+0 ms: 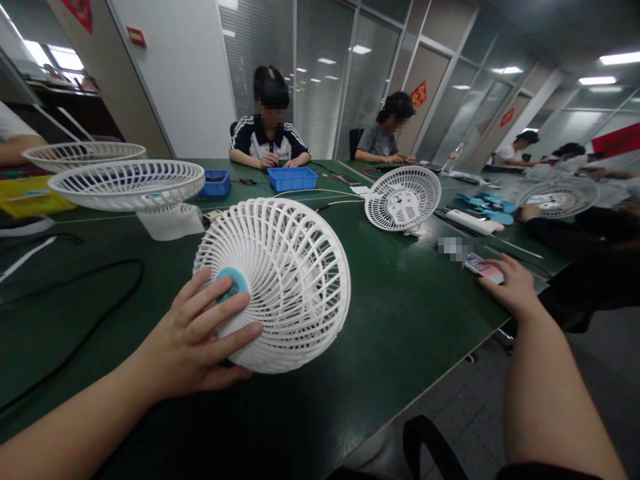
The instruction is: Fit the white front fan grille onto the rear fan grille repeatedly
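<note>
A white fan guard (295, 293) with curved ribs and a round blue centre badge is tilted up over the green table in front of me. My left hand (213, 333) holds it from the left, fingers spread across the ribs and the badge, thumb low at the rim. Some parts show dimly behind the ribs. Out to the right, my right hand (513, 283) has its thumb and fingers on a phone (485, 268) at the table's edge; a blurred patch covers part of the phone.
Two white grilles (130, 183) lie at the left, a further grille (403, 199) stands beyond. Blue trays (293, 179) sit before a co-worker. Blue fan blades (485, 205) and a white bar (473, 221) lie at the right. A black cable (107, 310) curls at the left.
</note>
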Demonstrator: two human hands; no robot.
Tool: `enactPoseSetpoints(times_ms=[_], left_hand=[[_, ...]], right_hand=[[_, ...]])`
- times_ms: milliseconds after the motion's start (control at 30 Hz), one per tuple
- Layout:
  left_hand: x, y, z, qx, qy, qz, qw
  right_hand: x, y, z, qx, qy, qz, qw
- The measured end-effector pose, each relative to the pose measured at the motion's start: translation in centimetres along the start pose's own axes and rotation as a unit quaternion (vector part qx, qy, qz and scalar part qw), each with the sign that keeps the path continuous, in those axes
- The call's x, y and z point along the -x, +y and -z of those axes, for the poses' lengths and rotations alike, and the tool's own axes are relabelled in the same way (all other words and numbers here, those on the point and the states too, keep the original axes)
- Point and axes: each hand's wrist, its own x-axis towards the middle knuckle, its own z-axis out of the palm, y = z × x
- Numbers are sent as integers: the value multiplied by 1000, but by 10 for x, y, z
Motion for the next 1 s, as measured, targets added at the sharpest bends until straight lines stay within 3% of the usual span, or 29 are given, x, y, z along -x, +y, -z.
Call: enactPoseSetpoints(times_ms=[433, 800, 1000], left_hand=[[5, -1, -1, 7, 0, 8, 1000], [5, 0, 0, 5, -5, 12, 1000], [4, -1, -1, 6, -1, 9, 1000]], right_hand=[[0, 2, 1, -6, -12, 8, 1000], [4, -3, 2, -21, 12, 4, 1000], [4, -5, 1, -34, 54, -14, 998]])
